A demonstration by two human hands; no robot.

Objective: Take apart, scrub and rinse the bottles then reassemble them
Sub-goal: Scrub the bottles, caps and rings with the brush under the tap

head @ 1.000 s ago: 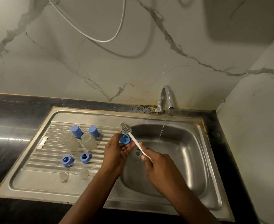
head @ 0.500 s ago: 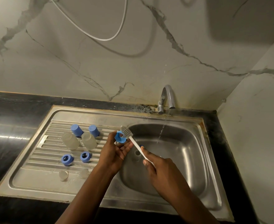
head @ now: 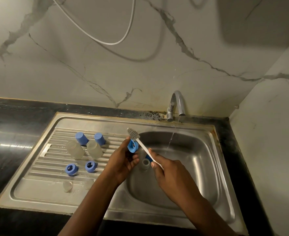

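My left hand (head: 122, 159) pinches a blue screw ring (head: 132, 146) over the left edge of the sink basin (head: 196, 160). My right hand (head: 169, 174) grips the white handle of a bottle brush (head: 140, 143), whose grey bristle head sits just above the ring. On the drainboard (head: 38, 181) stand two blue caps (head: 81, 138), two clear bottle bodies (head: 75, 149), two more blue rings (head: 71, 169) and two clear teats (head: 67, 185). A greyish bottle part (head: 145, 163) with something blue behind it lies in the basin between my hands.
The chrome tap (head: 177, 104) runs a thin stream of water into the basin's back. Black countertop (head: 12, 133) surrounds the steel sink. A marble wall rises behind and at the right, with a white hose (head: 123, 40) looping across it.
The brush head has slid back and forth against the blue ring, and my left hand has turned the ring slightly. The parts on the drainboard have stayed put.
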